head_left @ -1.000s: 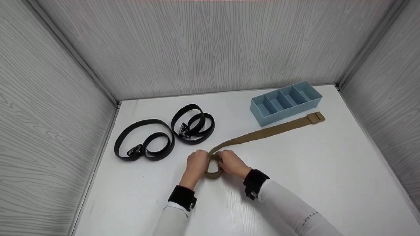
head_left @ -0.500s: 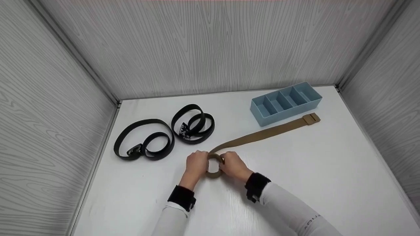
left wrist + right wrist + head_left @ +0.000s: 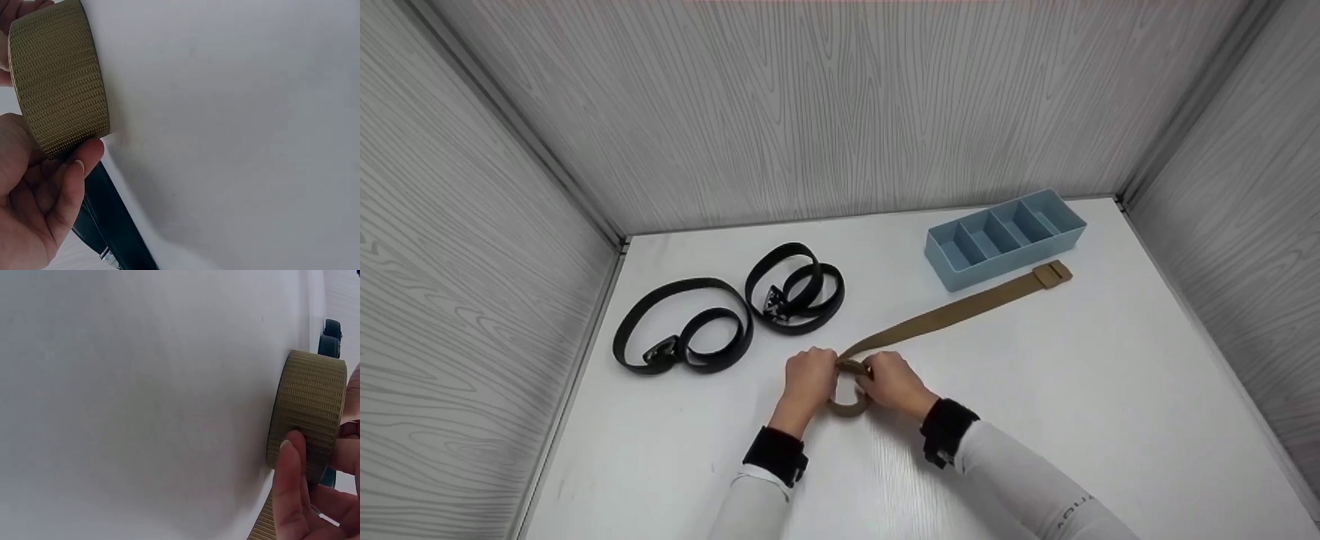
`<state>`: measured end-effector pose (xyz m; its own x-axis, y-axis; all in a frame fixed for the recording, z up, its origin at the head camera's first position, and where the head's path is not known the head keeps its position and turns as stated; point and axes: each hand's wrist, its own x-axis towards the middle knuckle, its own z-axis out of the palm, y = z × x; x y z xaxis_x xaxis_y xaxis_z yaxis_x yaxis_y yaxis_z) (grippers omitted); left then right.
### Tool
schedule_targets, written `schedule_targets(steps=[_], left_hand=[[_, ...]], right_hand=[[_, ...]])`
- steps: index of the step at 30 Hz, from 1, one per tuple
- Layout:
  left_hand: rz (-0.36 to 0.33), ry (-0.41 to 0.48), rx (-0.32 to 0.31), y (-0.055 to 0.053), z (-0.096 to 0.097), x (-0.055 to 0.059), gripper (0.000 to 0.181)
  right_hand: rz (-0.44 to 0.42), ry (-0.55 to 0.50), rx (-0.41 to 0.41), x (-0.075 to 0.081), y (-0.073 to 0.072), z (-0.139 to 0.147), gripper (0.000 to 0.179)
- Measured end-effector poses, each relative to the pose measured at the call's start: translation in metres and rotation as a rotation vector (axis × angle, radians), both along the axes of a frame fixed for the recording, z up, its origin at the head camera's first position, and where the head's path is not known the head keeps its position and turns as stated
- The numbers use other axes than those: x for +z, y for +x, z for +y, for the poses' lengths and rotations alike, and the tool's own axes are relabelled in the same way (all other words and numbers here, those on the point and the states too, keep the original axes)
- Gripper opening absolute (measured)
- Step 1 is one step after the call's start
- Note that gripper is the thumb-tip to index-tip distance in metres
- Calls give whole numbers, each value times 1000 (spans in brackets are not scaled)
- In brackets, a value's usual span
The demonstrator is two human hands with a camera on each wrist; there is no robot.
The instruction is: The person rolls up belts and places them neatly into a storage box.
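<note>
A tan woven belt [image 3: 945, 316] is coiled into a small ring at its near end, while its buckle end stretches off to the upper right. My left hand [image 3: 810, 379] grips the left side of the coil; in the left wrist view thumb and finger pinch the lower edge of the webbing [image 3: 59, 79]. On the coil's other side my right hand [image 3: 896, 384] holds it, thumb and finger on the band [image 3: 312, 391] in the right wrist view. The coil stands on edge on the white table. The belt's inner end is hidden by the fingers.
Two black belts lie loosely coiled at the left, one larger [image 3: 682, 283] and one nearer the middle [image 3: 808, 324], both with shiny buckles. A blue tray [image 3: 1012, 259] with several compartments stands at the back right, beside the tan belt's buckle [image 3: 1051, 274]. Grained panels [image 3: 855, 112] enclose the table.
The tan belt's buckle end has slid left and toward the hands as the strap feeds into the coil. Both hands stay at the coil. The head view has shifted slightly.
</note>
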<state>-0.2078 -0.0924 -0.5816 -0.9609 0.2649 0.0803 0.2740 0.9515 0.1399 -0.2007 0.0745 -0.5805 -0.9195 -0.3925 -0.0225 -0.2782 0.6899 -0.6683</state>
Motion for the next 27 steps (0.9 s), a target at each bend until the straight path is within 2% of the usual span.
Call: schedule_targets(steps=[2,8,11,14,16,22,27], left_hand=[[-19,15,-13,1,0,0,7],[-72,51,-71,2,-2,2,7],[-67,63,-95,1,-2,2,20],[-54,52,-95,0,-1,0,26],[-43,29,-84,-1,0,-1,27],[-27,-13,-37,-1,1,-1,23],[-34,5,-13,0,6,3,15]], right_hand=[[11,5,0,1,1,1,13],[150,105,39,-1,-1,0,19],[196,145,71,-2,-3,1,15],[190,129,98,-4,-5,3,12],[150,88,97,-4,-6,6,10],[45,48,9,0,-3,13,18],[87,55,5,-1,0,14,21]])
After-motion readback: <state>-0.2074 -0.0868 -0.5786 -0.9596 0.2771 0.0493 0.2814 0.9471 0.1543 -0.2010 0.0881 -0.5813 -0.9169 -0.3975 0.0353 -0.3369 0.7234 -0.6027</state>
